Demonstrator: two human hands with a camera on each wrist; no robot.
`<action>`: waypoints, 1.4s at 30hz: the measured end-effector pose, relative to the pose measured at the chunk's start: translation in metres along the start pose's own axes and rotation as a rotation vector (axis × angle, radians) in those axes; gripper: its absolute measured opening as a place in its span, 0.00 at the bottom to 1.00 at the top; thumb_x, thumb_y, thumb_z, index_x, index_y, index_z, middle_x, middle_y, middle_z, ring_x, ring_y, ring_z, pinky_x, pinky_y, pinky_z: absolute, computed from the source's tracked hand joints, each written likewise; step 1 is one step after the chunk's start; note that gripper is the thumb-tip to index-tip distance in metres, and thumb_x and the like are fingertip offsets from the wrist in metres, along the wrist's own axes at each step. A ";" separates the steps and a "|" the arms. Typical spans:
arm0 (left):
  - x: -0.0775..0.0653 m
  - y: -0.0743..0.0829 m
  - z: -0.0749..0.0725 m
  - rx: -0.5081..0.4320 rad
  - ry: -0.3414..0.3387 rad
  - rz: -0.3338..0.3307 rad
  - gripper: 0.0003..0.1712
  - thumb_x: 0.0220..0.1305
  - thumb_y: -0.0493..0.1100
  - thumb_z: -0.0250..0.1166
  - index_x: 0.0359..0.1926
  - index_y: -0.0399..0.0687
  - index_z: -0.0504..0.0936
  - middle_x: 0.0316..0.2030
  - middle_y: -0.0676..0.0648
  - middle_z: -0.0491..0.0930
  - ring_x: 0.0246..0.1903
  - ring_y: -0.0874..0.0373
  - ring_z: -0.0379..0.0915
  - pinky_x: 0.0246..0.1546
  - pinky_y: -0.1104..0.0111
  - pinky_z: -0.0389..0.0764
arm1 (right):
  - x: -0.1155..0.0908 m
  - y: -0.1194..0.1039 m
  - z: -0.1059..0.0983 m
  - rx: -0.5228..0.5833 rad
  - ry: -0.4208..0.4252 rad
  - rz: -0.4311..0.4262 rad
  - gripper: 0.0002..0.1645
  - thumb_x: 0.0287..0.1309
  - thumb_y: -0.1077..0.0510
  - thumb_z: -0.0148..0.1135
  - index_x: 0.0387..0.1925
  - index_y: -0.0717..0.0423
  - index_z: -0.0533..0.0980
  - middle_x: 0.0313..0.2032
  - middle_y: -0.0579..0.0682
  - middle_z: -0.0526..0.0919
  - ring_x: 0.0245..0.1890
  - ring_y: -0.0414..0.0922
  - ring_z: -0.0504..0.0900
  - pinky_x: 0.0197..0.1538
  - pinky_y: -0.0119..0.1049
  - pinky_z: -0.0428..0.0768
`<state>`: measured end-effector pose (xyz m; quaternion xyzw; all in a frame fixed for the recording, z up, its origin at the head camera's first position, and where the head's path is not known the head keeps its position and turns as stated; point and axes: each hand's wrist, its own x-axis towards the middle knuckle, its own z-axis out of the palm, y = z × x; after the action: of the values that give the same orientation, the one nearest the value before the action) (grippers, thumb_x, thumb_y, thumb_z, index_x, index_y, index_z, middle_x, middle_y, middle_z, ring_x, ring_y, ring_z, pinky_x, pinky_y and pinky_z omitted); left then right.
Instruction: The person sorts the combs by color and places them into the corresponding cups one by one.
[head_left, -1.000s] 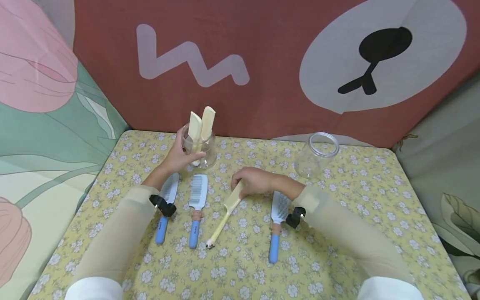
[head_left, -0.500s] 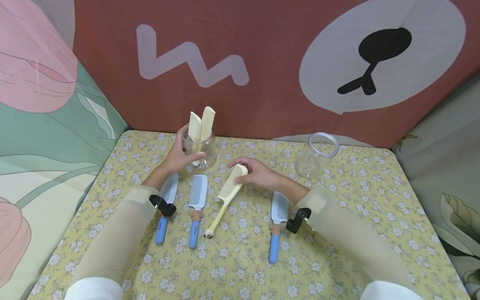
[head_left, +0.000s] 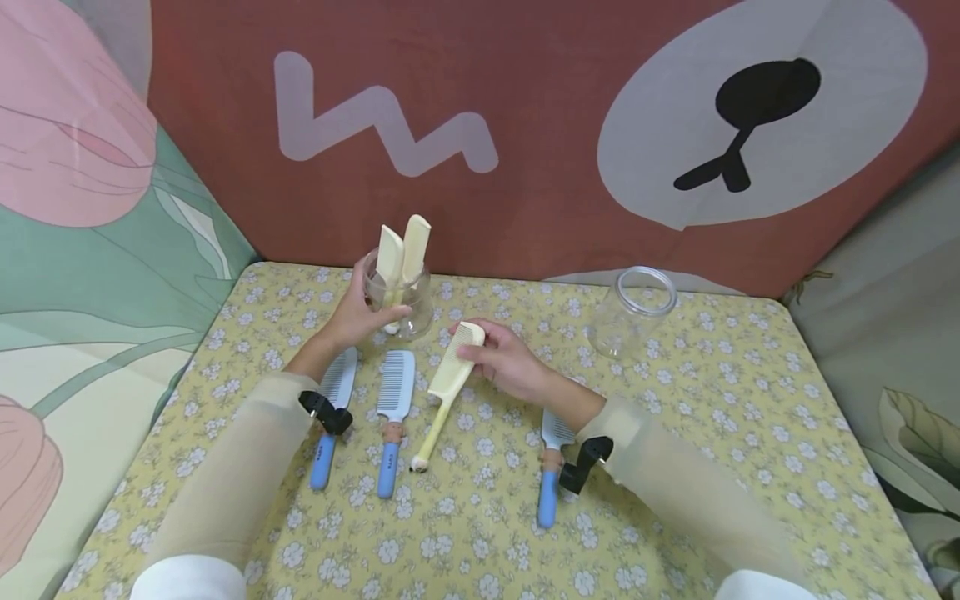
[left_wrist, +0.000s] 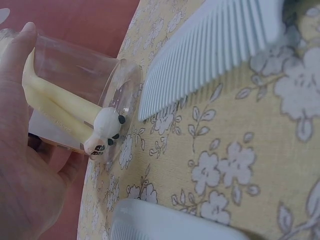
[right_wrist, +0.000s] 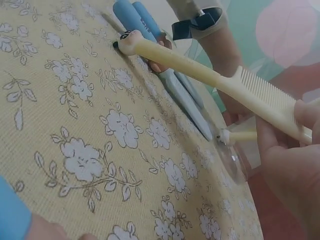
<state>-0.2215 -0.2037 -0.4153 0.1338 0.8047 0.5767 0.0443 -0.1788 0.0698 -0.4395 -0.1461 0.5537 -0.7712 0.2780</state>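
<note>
My left hand point(head_left: 365, 308) grips a clear jar point(head_left: 420, 315) at the back left of the table. Two cream combs point(head_left: 415, 248) stand in it, heads up. In the left wrist view their handle ends, shaped like small animal heads point(left_wrist: 106, 122), rest near the jar's bottom. My right hand point(head_left: 510, 360) pinches a third cream comb point(head_left: 452, 371) by its toothed head, thumb on top. Its yellow handle point(right_wrist: 175, 60) slants down toward me, with a small animal figure at the tip. In the right wrist view the comb is above the cloth.
Two blue combs point(head_left: 396, 387) lie side by side near my left forearm. Another blue comb point(head_left: 550, 492) lies partly under my right wrist. A second clear jar point(head_left: 626, 321) stands at the back right. A fabric wall point(head_left: 525, 225) rises behind the flowered table.
My right hand has lifted the cream comb from the table and shifted it slightly left and back, turning its toothed face into view. My left hand stays on the jar.
</note>
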 end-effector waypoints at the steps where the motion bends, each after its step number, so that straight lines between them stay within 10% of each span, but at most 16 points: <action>1: 0.000 0.000 0.000 -0.001 -0.001 -0.001 0.60 0.62 0.37 0.72 0.80 0.43 0.37 0.78 0.36 0.46 0.75 0.40 0.48 0.71 0.43 0.57 | 0.000 0.000 0.000 -0.002 -0.002 -0.006 0.26 0.72 0.72 0.49 0.67 0.80 0.58 0.49 0.53 0.82 0.45 0.43 0.85 0.44 0.33 0.84; 11: 0.000 -0.001 0.001 -0.007 -0.004 -0.017 0.60 0.62 0.36 0.71 0.80 0.42 0.37 0.78 0.36 0.45 0.76 0.40 0.47 0.72 0.44 0.55 | 0.003 -0.023 -0.003 -0.040 0.058 -0.048 0.25 0.78 0.66 0.46 0.71 0.69 0.60 0.60 0.70 0.76 0.57 0.49 0.83 0.53 0.38 0.83; 22: -0.002 -0.002 0.000 -0.020 -0.003 -0.027 0.61 0.62 0.36 0.72 0.80 0.43 0.36 0.79 0.37 0.44 0.76 0.41 0.46 0.72 0.44 0.55 | 0.015 -0.075 0.000 -0.082 0.128 -0.188 0.18 0.77 0.67 0.47 0.64 0.63 0.68 0.46 0.51 0.86 0.52 0.47 0.85 0.50 0.40 0.84; 36: 0.008 -0.025 -0.001 -0.012 0.007 -0.016 0.63 0.62 0.41 0.73 0.81 0.53 0.35 0.80 0.42 0.43 0.77 0.43 0.45 0.72 0.42 0.56 | 0.035 -0.149 0.009 -0.146 0.252 -0.315 0.19 0.76 0.66 0.50 0.64 0.59 0.71 0.50 0.60 0.85 0.57 0.59 0.82 0.55 0.47 0.82; 42: 0.002 -0.006 0.000 -0.015 -0.009 -0.036 0.62 0.63 0.40 0.72 0.81 0.48 0.35 0.80 0.39 0.42 0.77 0.42 0.44 0.72 0.43 0.55 | 0.043 -0.169 0.012 -0.134 0.264 -0.377 0.21 0.76 0.66 0.50 0.66 0.63 0.68 0.51 0.62 0.83 0.58 0.61 0.81 0.57 0.47 0.81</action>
<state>-0.2239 -0.2047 -0.4207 0.1213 0.8023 0.5814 0.0594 -0.2519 0.0750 -0.2808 -0.1627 0.5980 -0.7836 0.0438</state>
